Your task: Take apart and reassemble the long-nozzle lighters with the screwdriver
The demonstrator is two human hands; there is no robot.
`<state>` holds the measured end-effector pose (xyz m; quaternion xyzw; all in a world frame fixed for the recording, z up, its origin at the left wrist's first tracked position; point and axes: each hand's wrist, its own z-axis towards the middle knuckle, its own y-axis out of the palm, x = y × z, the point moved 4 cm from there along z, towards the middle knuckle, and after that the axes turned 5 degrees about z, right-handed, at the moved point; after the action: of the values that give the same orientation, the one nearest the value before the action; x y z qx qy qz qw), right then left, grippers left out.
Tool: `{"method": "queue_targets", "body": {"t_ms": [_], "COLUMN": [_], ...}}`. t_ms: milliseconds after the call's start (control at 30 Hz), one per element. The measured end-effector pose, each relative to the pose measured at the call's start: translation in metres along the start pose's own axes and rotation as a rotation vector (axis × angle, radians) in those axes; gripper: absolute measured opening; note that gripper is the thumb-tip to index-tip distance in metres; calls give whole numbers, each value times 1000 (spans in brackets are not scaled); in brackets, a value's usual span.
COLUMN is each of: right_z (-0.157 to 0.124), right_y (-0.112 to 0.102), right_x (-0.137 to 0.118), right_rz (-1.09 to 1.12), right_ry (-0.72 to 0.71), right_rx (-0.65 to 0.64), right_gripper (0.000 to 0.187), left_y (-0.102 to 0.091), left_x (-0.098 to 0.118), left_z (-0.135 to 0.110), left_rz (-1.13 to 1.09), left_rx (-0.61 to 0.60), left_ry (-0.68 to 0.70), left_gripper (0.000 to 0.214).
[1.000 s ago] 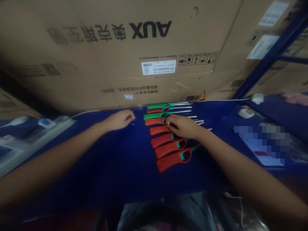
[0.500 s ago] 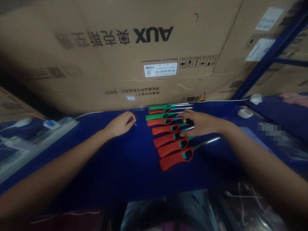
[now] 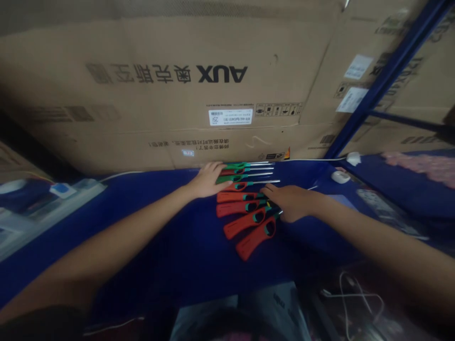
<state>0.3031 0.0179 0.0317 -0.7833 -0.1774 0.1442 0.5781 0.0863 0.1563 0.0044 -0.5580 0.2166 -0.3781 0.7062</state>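
Observation:
Several long-nosed lighters lie side by side on a blue tabletop, with red handles near me and green handles at the far end, metal tubes pointing right. My left hand rests flat against the handle ends of the far lighters, fingers stretched out. On the other side my right hand lies over the metal tubes of the nearer red lighters, fingers extended and pressing down on them.
A big cardboard box printed AUX stands right behind the lighters. A blue rack post rises at the right. A small white object and a white cable lie on the table at right; a clear tray sits at left.
My left hand has moved right, up against the lighter handles. My right hand has come nearer, onto the tubes of the red lighters, and the row now sits tighter and more fanned.

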Motion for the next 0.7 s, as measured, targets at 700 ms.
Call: {"method": "queue_targets", "body": {"t_ms": [700], "right_z": [-24], "right_y": [-8], "right_x": [30], "right_rz": [99], "right_ry": [62], "right_rx": [179], "right_gripper": [17], "left_y": [26], "left_x": [10], "left_z": [34], "left_rz": [37], "left_rx": [-86], "left_ry": [-50], "left_gripper": [84]}}
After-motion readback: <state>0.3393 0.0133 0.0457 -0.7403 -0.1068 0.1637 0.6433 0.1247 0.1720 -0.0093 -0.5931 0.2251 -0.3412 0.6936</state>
